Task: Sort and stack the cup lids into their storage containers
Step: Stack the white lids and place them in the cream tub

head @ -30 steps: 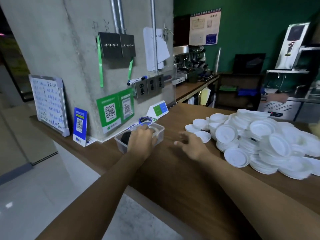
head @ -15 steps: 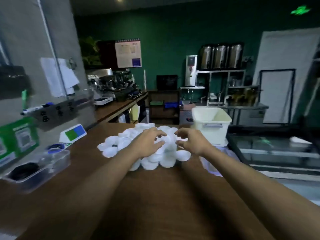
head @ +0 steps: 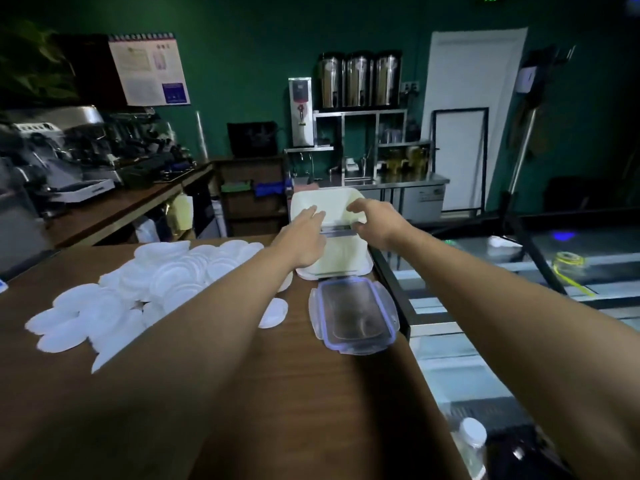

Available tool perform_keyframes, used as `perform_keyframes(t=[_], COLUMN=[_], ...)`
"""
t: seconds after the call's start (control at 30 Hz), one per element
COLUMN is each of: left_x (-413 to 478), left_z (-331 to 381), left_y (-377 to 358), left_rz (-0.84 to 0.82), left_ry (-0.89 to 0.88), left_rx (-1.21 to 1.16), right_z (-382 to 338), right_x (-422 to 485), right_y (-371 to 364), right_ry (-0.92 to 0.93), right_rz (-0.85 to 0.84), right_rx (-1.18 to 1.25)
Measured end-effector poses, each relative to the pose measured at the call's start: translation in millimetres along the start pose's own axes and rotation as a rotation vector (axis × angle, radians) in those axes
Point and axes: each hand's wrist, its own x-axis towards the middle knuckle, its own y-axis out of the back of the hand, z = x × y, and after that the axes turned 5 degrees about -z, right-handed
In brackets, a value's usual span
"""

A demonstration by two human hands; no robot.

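Step in hand, as judged: a storage container is being fetched, nothing filled yet. The white square plastic tub [head: 341, 261] stands at the far end of the brown wooden tabletop [head: 277, 393], & both hands are set at its near rim, either side of a grey handle bar [head: 337, 232]. The left hand [head: 304, 237] is laid w/ fingers fairly straight against the rim; nothing is pinched. The right hand [head: 375, 223] is held w/ fingers bent over the rim; whether the tub is actually gripped can't be told.

The pile of white round plastic cup lids [head: 156, 289] is spread loose on the tabletop left of the tub, overlapped & unsorted. One single white lid [head: 273, 311] lies apart, between pile & containers. No lid is held.

Containers: no lids are made out in the visible part of the tub's pale interior; the near part is hidden by the hands. Just in front of the tub a clear rectangular snap-flap piece w/ blue seal [head: 353, 313] lies flat. Lid or shallow box can't be settled, & nothing is seen in it.

Next move, prob.: a firm two-handed hold on the near rim is called for, then the tub drawn nearer the pile. Care is needed that the clear piece isn't shoved off the tabletop's right edge.
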Motion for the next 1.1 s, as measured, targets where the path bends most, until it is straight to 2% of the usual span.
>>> perform_keyframes(t=[0.17, 0.23, 0.33, 0.53, 0.63, 0.8, 0.97, 1.1], left_x=[26.0, 26.6, 23.3, 3.4, -10.7, -43.2, -101.8, -176.0], left_z=[-7.3, -9.2, -10.3, -3.5, 1.0, 15.3, 34.8, 55.4], left_y=[-6.0, -11.0, -15.6, -26.3, -23.1, 20.5, 72.2, 97.1], left_rz=[-0.155, -0.099, 0.033, 0.111, 0.169, 0.266, 0.322, 0.352], left_ry=[0.079, 0.071, -0.01, -0.041, -0.029, -0.109, -0.191, -0.251], left_rx=[0.135, 0.205, 0.302, 0.506, 0.497, 0.545, 0.366, 0.24], right_z=[8.6, 16.5, 29.7, 34.0, 26.5, -1.5, -43.5, -72.7], right_x=[34.4, 41.7, 37.8, 8.5, -6.4, -35.7, -95.6, -164.7], right_y=[-19.6, -31.4, -48.8, -67.2, -61.7, -20.3, 30.9, 59.6], right_ry=[-0.037, -0.045, 0.008, 0.065, 0.099, 0.148, 0.205, 0.227], right_rz=[-0.151, -0.166, -0.047, 0.069, 0.135, 0.217, 0.277, 0.26], right_rx=[-0.114, -0.186, -0.275, -0.239, -0.267, -0.374, -0.344, -0.313])
